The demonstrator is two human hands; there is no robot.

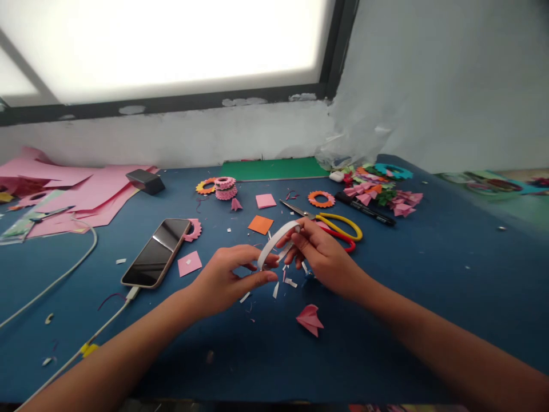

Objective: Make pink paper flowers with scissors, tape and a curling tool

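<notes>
A narrow white strip bent into a loop (274, 241) is held above the middle of the blue table. My right hand (319, 252) pinches its upper right part between thumb and fingers. At the lower left end, the fingers of my left hand (234, 274) curl around the strip, with the thumb reaching below it. Beneath my hands lie white paper scraps (277, 290). Scissors (338, 225) with yellow and red handles rest just behind my right hand, which partly covers them. A folded pink paper piece (310, 320) sits on the table nearer to me.
Left are a phone (156, 254) on a charging cable (86, 252), pink paper sheets (94, 194) and a black box (146, 181). Toward the back stand pink toothed rings (225, 189). At right lie a black marker (365, 209) and a pile of folded paper pieces (373, 189).
</notes>
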